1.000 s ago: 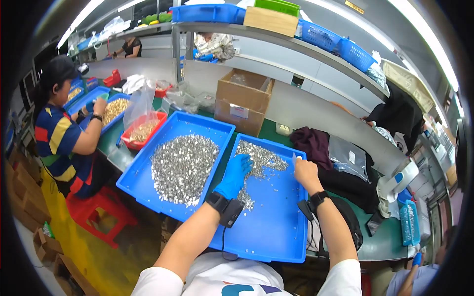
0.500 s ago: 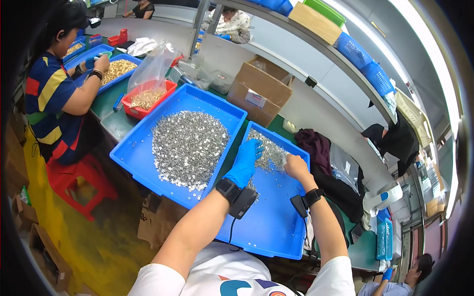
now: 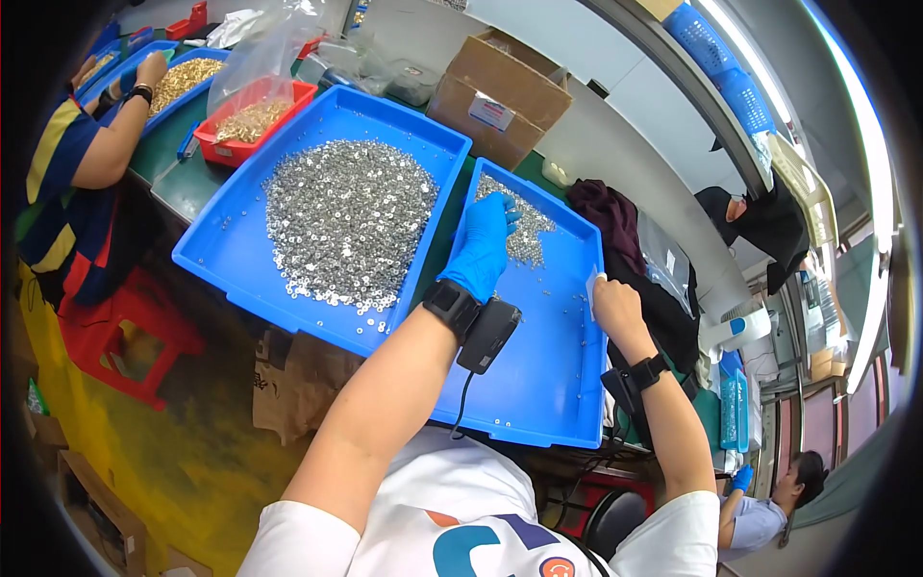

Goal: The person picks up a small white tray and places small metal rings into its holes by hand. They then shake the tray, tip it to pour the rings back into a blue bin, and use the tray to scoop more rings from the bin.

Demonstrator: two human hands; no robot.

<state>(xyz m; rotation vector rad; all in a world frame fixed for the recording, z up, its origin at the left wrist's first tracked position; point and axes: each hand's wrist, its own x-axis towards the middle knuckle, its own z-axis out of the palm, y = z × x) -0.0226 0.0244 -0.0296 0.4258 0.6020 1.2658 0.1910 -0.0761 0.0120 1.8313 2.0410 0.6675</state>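
Note:
My left hand, in a blue glove, reaches over the left side of the smaller blue tray, at a pile of small silver metal pieces. Its fingers are curled in, and their tips are partly hidden. Bare, my right hand is closed on a thin white piece by the tray's right wall. To the left, a larger blue tray holds a big heap of silver ring-shaped metal pieces. A few loose pieces are scattered on the smaller tray's floor.
A red bin with gold-coloured pieces and a clear bag stands behind the larger tray. Beyond both trays is a cardboard box. Dark clothing lies right of the smaller tray. A co-worker's arm works at the far left.
My right hand has moved from the pile to the tray's right wall with the white piece. The left hand stays by the pile, its fingers more curled. The view has shifted.

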